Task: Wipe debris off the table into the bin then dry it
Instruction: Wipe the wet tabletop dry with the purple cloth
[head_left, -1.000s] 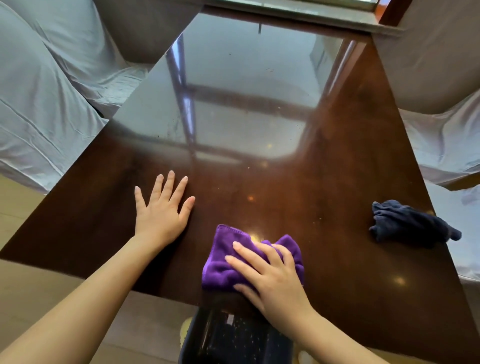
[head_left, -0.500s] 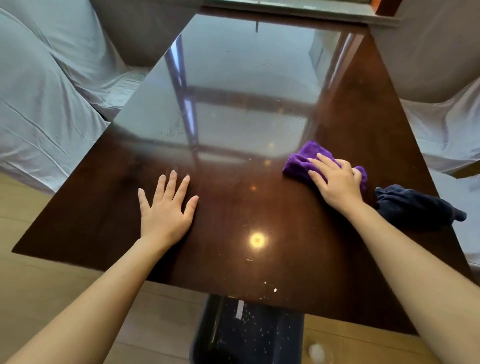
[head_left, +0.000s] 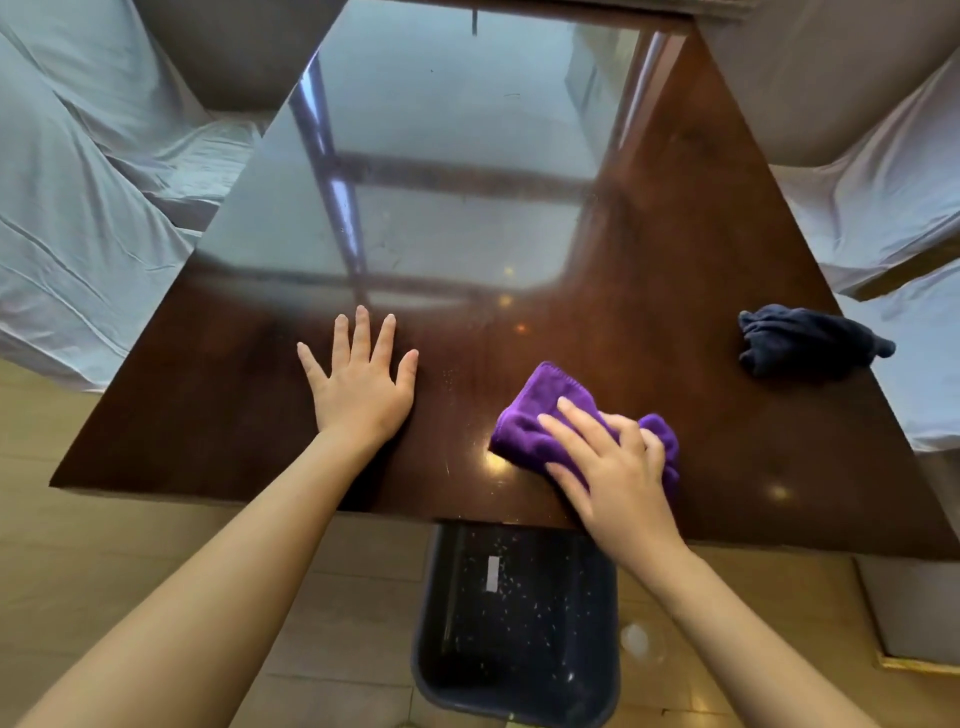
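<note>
A glossy dark brown table (head_left: 675, 270) fills the view. My right hand (head_left: 608, 467) presses a folded purple cloth (head_left: 540, 415) flat on the table close to its near edge. My left hand (head_left: 361, 384) lies flat on the tabletop with fingers spread, holding nothing. Under the near edge stands a dark blue bin (head_left: 519, 618) on the floor, with pale specks of debris inside. A few small specks (head_left: 449, 374) show on the table between my hands. A crumpled dark navy cloth (head_left: 805, 340) lies at the table's right edge.
Seats draped in pale grey sheets stand to the left (head_left: 78, 208) and right (head_left: 883, 197) of the table. The floor (head_left: 104, 545) below is light wood. A grey box-like object (head_left: 914, 608) sits on the floor at lower right.
My right hand has pulled the purple cloth from the right middle of the table back toward the near edge above the bin. The left hand stayed in place.
</note>
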